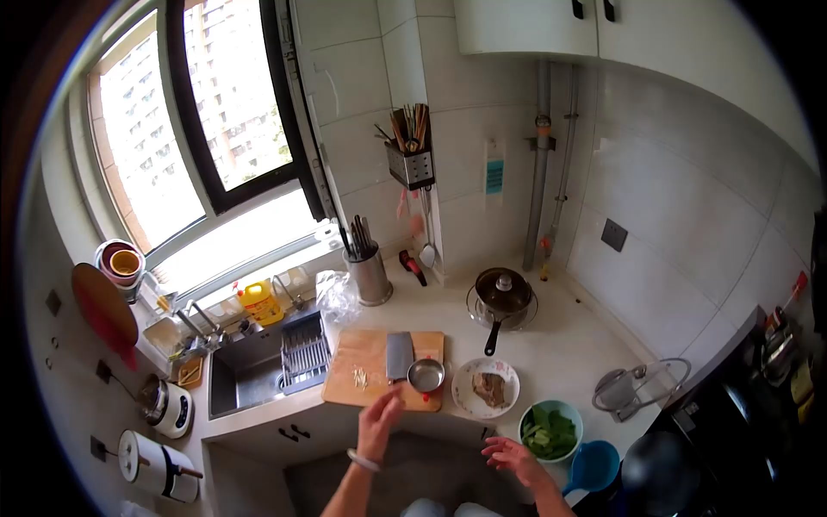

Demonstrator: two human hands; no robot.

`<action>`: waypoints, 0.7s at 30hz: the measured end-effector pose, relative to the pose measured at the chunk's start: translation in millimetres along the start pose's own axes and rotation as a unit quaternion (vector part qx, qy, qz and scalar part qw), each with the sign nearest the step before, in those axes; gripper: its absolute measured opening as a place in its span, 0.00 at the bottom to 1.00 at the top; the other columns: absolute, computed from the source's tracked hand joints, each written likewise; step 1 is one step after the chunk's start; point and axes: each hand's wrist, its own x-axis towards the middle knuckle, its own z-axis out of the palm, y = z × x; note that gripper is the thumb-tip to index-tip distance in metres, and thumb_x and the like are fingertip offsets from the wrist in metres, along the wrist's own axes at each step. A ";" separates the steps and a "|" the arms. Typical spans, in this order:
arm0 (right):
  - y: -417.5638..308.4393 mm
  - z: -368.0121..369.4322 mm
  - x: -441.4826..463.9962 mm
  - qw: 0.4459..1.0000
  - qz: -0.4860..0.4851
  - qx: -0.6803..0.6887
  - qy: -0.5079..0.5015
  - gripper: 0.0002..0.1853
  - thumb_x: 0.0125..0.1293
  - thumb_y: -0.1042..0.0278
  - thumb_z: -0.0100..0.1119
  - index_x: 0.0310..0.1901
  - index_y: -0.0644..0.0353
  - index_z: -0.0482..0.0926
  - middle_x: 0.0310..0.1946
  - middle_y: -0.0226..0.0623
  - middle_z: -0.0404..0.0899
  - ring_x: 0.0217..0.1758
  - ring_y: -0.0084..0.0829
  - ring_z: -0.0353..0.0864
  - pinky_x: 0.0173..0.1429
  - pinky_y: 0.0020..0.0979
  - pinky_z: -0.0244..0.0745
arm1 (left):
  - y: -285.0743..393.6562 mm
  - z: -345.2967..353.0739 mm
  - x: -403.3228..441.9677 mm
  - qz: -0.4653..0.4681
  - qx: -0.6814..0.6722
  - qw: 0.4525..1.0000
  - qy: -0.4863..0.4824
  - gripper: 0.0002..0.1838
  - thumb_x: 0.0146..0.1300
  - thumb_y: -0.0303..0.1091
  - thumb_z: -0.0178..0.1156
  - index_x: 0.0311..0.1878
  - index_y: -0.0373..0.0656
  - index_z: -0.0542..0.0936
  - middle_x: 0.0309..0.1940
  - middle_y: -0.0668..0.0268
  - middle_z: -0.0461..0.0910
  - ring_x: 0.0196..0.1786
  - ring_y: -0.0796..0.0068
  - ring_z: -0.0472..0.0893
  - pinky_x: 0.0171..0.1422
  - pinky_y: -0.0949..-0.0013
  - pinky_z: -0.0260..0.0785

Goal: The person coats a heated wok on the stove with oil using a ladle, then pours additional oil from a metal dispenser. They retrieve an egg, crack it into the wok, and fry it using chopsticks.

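The one camera looks from the person's head, forward and down onto the table (pixel 568 345), with the left hand (pixel 379 422) and right hand (pixel 517 461) close below. Its wide, round-edged view reaches the window (pixel 237 95) on the left and the cupboard (pixel 525 26) at the top.

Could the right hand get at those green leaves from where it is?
Probably yes: the right hand looks empty, with fingers spread, near the bowl. No lid covers the green leaves, and nothing visible blocks the way.
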 end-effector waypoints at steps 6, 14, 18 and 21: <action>-40.7 25.6 44.2 0.998 -0.042 -0.033 0.039 0.17 0.62 0.66 0.56 0.52 0.59 0.73 0.41 0.32 0.79 0.39 0.23 0.77 0.43 0.23 0.70 | 108.3 29.6 247.3 0.234 0.071 0.969 -0.027 0.14 0.63 0.36 0.61 0.46 0.35 0.78 0.34 0.69 0.80 0.36 0.85 0.75 0.43 0.80 0.69; -38.8 41.6 66.8 0.931 -0.077 0.079 0.347 0.17 0.63 0.66 0.55 0.53 0.59 0.73 0.34 0.30 0.77 0.32 0.20 0.75 0.35 0.20 0.69 | 179.8 67.3 538.0 0.375 0.140 0.899 0.176 0.18 0.57 0.43 0.65 0.41 0.37 0.78 0.30 0.63 0.81 0.33 0.69 0.79 0.41 0.68 0.71; -36.4 61.4 81.8 0.870 -0.097 0.161 0.457 0.18 0.63 0.67 0.55 0.54 0.61 0.72 0.34 0.32 0.77 0.31 0.21 0.74 0.34 0.21 0.68 | 188.6 79.9 594.9 0.398 0.185 0.864 0.248 0.16 0.53 0.42 0.67 0.37 0.40 0.79 0.28 0.60 0.80 0.32 0.62 0.80 0.40 0.62 0.71; -34.4 81.1 87.5 0.861 -0.123 0.159 0.466 0.18 0.63 0.66 0.55 0.54 0.61 0.73 0.36 0.32 0.78 0.31 0.22 0.74 0.35 0.22 0.69 | 191.1 83.4 599.7 0.412 0.200 0.862 0.218 0.12 0.55 0.40 0.64 0.36 0.41 0.81 0.29 0.58 0.81 0.33 0.61 0.80 0.40 0.62 0.71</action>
